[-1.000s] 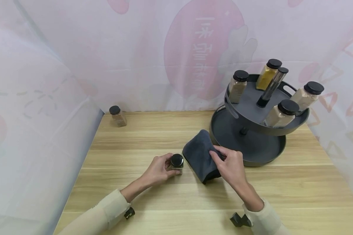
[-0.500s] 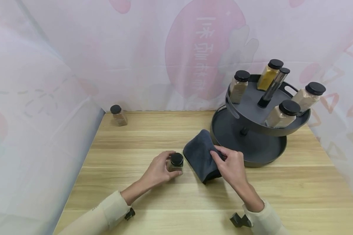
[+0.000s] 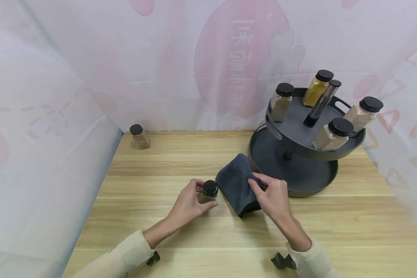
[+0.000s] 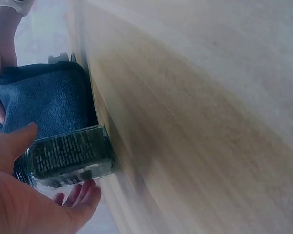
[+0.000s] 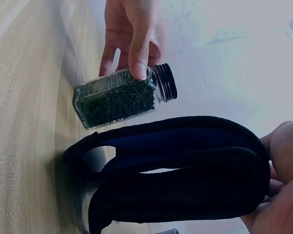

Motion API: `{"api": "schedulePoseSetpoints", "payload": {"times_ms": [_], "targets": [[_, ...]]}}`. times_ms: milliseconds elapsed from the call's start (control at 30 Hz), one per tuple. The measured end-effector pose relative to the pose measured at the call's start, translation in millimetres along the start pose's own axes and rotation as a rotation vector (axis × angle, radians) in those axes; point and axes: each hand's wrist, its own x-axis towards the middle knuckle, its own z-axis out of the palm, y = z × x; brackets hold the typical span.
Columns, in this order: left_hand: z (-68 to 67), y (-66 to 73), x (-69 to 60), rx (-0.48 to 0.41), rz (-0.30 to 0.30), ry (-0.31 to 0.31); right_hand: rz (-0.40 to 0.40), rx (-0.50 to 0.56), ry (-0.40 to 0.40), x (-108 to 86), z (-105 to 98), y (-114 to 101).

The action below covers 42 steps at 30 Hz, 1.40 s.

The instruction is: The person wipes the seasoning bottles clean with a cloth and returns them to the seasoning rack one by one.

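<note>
A glass spice jar (image 3: pixel 210 190) with a black lid stands near the table's middle. Dark green dried herbs fill it in the right wrist view. My left hand (image 3: pixel 189 201) holds it from the left, thumb (image 4: pixel 20 141) on one side, curled fingers (image 4: pixel 83 200) on the other. Just right of the jar is a folded dark grey cloth (image 3: pixel 237 184). My right hand (image 3: pixel 272 195) pinches its right edge between thumb and fingers. From the right wrist, the cloth's folds (image 5: pixel 185 165) hang in loops, their lower end near the table.
A black two-tier rack (image 3: pixel 292 173) stands at the right, close behind my right hand. Several spice jars, one holding yellow powder (image 3: pixel 314 92), are on its upper tier. Another jar (image 3: pixel 140 139) stands at the table's back left corner. Printed fabric (image 3: pixel 160 88) encloses the table.
My left thumb has straightened along the jar's near side, and the jar has shifted very slightly. The right hand and the cloth stay in place.
</note>
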Motion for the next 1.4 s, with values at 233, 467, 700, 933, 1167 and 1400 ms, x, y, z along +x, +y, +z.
{"api": "schedulePoseSetpoints", "payload": {"times_ms": [233,467,700,933,1167,1400], "targets": [[6.5,3.4,1.7,-0.019,0.055,-0.014,0.003,0.002,-0.004,-2.3,1.9,-0.1],[14.2,3.0,6.6,0.023,0.088,0.008,-0.016,-0.001,-0.008,-5.2,5.0,-0.9],[21.8,-1.3,9.1,0.051,0.145,0.058,-0.016,0.017,-0.023,-7.7,8.4,-1.6],[20.3,-0.1,9.2,-0.034,0.146,0.036,-0.026,0.017,-0.020,-7.2,10.3,-4.1],[10.3,9.4,7.4,-0.024,0.190,0.005,-0.048,0.007,-0.033,-8.3,14.1,-11.0],[-2.2,21.3,5.8,-0.039,0.190,-0.020,-0.115,0.024,0.020,-9.5,18.6,-26.2]]}}
